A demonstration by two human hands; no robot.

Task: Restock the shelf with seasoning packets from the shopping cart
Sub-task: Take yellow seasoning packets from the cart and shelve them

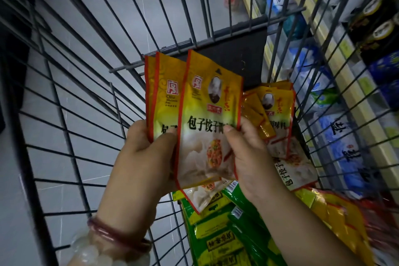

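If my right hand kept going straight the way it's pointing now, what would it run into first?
The right hand points up and away, into the cart. Past the yellow packet it grips, it would likely first meet the dark panel on the cart's far wire wall, though depth is hard to judge.

Dark red bangle (pixel 112 232) and pale beaded bracelet (pixel 90 252) on left wrist

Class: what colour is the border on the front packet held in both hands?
Red-orange, on the front packet; head view.

Grey tiled floor (pixel 133 6), wrist bracelets (pixel 112 235)
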